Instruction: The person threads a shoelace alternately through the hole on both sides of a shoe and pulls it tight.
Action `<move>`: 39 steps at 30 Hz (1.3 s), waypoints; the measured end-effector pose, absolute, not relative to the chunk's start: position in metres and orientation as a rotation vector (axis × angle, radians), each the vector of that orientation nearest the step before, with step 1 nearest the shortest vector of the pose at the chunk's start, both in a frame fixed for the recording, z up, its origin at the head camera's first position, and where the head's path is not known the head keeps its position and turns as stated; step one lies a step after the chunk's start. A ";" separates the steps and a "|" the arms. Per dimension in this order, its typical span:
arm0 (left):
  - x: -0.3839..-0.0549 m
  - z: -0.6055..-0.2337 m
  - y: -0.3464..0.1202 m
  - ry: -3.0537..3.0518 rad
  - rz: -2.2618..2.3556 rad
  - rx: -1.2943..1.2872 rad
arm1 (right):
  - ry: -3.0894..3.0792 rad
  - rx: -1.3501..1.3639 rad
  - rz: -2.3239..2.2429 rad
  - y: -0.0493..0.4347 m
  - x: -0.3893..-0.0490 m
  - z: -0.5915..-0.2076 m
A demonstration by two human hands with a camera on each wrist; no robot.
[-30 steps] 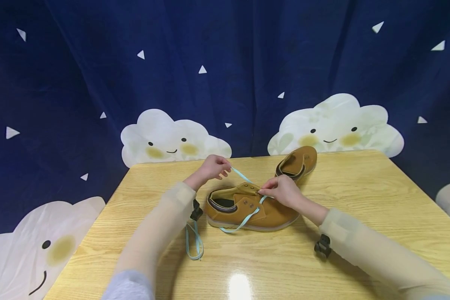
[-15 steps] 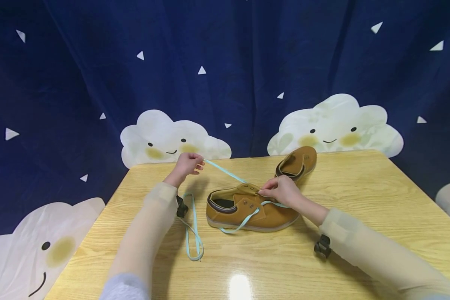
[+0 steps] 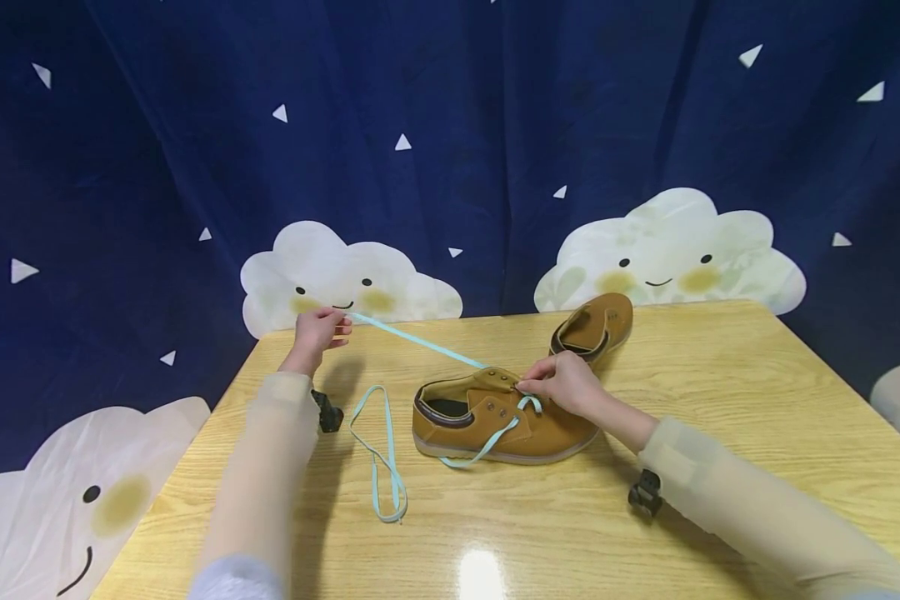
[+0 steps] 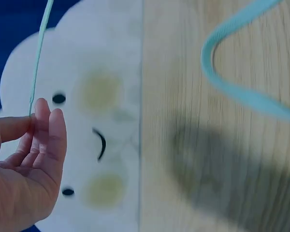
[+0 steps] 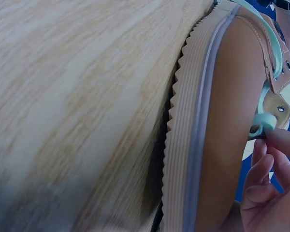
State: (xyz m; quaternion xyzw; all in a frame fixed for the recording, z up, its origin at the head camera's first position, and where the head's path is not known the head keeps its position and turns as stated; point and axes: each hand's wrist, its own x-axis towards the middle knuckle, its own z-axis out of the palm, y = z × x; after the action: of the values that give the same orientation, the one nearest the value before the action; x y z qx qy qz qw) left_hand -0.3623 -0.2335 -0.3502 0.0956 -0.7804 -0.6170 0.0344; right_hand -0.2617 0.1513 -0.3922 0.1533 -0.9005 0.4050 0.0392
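Note:
A tan lace-up shoe [image 3: 457,429] stands on the table, toe to the right. Its light blue shoelace [image 3: 420,340] runs taut from the far eyelet flap to my left hand [image 3: 321,333], raised at the table's back left. In the left wrist view, thumb and forefinger pinch the lace [image 4: 37,72]. My right hand [image 3: 566,383] pinches the edge of the far eyelet flap [image 3: 501,377]. A short loop of lace shows beside those fingertips in the right wrist view, where the wavy sole [image 5: 183,145] also shows. Another lace length hangs over the near side of the shoe.
Behind the right hand lies the second tan shoe [image 3: 603,321], without a visible lace. A loose loop of blue lace [image 3: 390,467] lies on the wooden table [image 3: 450,525] left of the near shoe. A dark blue curtain [image 3: 450,125] with clouds hangs behind the table's back edge.
My left hand has moved left, drawing the lace out longer through the far flap. The slack lace at the shoe's front has shrunk to a small loop. My right hand keeps its place.

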 end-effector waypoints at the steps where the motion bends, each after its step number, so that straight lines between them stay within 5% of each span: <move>1: -0.362 -0.350 -0.239 -2.364 -1.910 0.329 | -2.761 0.470 1.241 0.151 -0.262 -0.392; 20: -0.345 -0.349 -0.286 -1.934 -2.040 0.592 | -2.755 0.468 1.225 0.151 -0.262 -0.396; 39: -0.311 -0.308 -0.146 -2.276 -1.953 -0.498 | -2.628 0.413 1.563 0.151 -0.270 -0.390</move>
State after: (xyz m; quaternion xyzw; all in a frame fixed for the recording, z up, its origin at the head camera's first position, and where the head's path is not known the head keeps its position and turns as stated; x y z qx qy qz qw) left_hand -0.3111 -0.1463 -0.3084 -0.1637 -0.7476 -0.6416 0.0507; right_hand -0.2701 0.1510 -0.3903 0.1339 -0.8513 0.5065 0.0280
